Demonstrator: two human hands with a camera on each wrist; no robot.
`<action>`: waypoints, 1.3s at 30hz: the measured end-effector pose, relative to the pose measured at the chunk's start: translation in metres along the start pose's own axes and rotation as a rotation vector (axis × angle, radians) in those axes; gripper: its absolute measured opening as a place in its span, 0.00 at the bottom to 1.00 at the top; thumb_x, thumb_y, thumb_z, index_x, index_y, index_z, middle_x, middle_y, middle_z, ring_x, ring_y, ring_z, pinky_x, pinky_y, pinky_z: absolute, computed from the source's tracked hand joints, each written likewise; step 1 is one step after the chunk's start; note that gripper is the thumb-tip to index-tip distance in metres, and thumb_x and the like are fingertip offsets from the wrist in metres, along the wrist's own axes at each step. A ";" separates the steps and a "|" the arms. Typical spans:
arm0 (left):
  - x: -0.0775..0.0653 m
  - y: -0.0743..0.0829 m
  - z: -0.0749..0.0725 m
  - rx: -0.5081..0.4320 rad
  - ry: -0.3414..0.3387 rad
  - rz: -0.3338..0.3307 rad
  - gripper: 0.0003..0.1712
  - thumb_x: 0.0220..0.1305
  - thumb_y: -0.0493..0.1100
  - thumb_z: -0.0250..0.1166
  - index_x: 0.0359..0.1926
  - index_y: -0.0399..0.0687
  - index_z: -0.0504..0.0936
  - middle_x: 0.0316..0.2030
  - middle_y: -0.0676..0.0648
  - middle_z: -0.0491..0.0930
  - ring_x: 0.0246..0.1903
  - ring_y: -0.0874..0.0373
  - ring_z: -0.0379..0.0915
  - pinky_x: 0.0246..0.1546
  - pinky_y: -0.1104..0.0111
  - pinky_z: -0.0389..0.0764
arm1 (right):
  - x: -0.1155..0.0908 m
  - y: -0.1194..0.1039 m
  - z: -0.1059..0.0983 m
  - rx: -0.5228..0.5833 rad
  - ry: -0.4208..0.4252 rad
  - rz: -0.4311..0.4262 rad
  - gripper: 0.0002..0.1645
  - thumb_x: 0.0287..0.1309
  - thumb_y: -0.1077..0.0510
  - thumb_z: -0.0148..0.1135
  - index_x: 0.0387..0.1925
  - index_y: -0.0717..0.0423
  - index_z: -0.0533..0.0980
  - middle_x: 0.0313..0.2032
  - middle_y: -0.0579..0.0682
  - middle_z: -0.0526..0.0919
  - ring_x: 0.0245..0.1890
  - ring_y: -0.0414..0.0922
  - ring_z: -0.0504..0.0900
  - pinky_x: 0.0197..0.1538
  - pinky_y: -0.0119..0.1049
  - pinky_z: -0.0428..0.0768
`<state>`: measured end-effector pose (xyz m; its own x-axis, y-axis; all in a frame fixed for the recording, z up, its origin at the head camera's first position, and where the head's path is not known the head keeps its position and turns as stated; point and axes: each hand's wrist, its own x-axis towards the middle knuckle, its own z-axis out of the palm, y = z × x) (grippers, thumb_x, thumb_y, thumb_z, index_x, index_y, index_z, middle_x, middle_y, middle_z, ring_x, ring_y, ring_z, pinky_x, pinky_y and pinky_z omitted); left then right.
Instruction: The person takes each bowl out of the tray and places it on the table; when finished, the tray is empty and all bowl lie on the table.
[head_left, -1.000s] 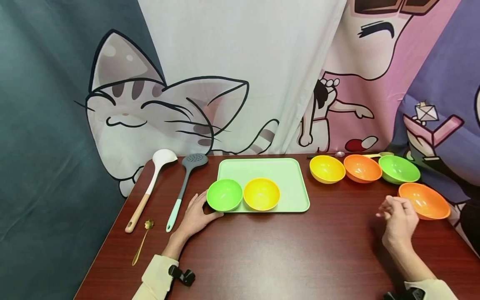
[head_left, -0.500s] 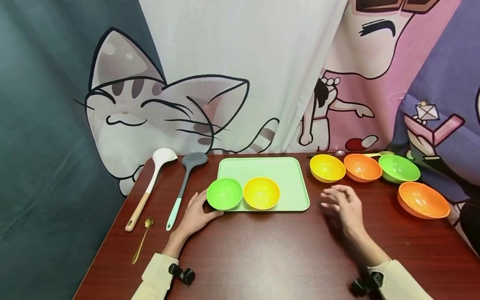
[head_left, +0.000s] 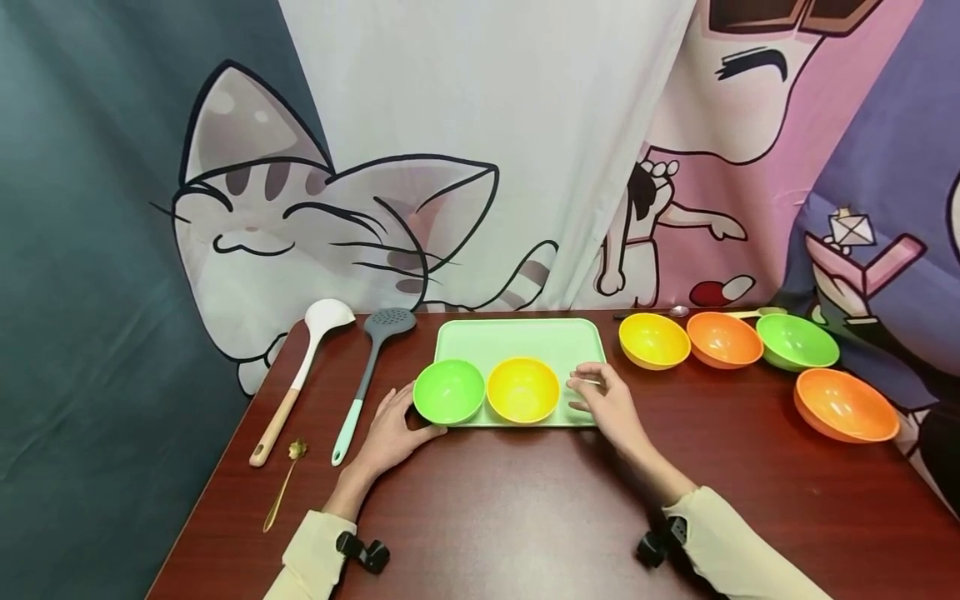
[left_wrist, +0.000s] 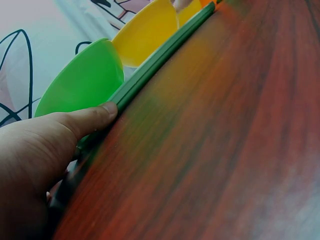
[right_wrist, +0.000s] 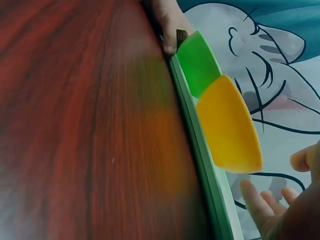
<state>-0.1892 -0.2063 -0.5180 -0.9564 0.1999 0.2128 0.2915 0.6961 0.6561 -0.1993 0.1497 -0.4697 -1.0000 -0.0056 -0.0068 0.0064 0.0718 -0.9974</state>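
Observation:
A light green tray (head_left: 525,332) carries a green bowl (head_left: 449,392) and a yellow bowl (head_left: 523,390), side by side along its front. My left hand (head_left: 393,432) holds the tray at its front left corner, beside the green bowl. In the left wrist view its thumb (left_wrist: 95,119) presses on the tray's front edge. Over the tray's right end is my right hand (head_left: 609,407), fingers spread and bent a little, holding nothing. The yellow bowl (right_wrist: 230,127) is just past its fingertips in the right wrist view.
At the back right stand another yellow bowl (head_left: 654,341), an orange bowl (head_left: 724,340) and a green one (head_left: 797,342). A larger orange bowl (head_left: 846,405) is in front. To the left lie a white ladle (head_left: 309,350), a grey skimmer (head_left: 375,358) and a small gold spoon (head_left: 285,483).
My right hand has come left from beside the larger orange bowl, across the table, to the right end of the tray. The left hand, tray and bowls stay put.

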 end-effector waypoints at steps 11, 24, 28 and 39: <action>0.000 -0.001 0.002 0.006 0.012 0.006 0.50 0.50 0.58 0.77 0.72 0.53 0.68 0.71 0.45 0.69 0.74 0.46 0.58 0.76 0.44 0.48 | 0.015 0.006 0.021 -0.081 -0.035 0.093 0.24 0.68 0.58 0.58 0.61 0.64 0.68 0.59 0.63 0.74 0.50 0.47 0.79 0.42 0.37 0.87; 0.001 0.003 -0.001 -0.006 -0.001 -0.006 0.50 0.50 0.59 0.77 0.72 0.53 0.68 0.71 0.45 0.69 0.74 0.46 0.57 0.77 0.46 0.46 | 0.023 0.013 0.027 -0.062 -0.040 0.120 0.18 0.66 0.62 0.57 0.56 0.62 0.72 0.51 0.60 0.74 0.41 0.45 0.78 0.34 0.39 0.88; -0.001 0.002 0.001 0.001 0.001 -0.002 0.50 0.51 0.59 0.77 0.72 0.53 0.68 0.71 0.45 0.69 0.74 0.46 0.57 0.77 0.45 0.47 | 0.022 0.012 0.024 -0.105 -0.005 0.104 0.17 0.65 0.62 0.58 0.54 0.62 0.74 0.50 0.61 0.76 0.39 0.43 0.78 0.32 0.34 0.86; 0.000 0.002 0.000 -0.006 0.011 0.011 0.50 0.50 0.59 0.77 0.72 0.53 0.68 0.71 0.45 0.69 0.74 0.46 0.58 0.77 0.45 0.47 | 0.021 -0.002 -0.010 -0.100 0.152 0.088 0.16 0.63 0.60 0.58 0.51 0.61 0.78 0.37 0.46 0.79 0.33 0.39 0.77 0.30 0.28 0.82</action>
<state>-0.1890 -0.2044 -0.5169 -0.9529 0.1999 0.2281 0.3021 0.6899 0.6579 -0.2201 0.1591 -0.4675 -0.9851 0.1548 -0.0751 0.1006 0.1643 -0.9813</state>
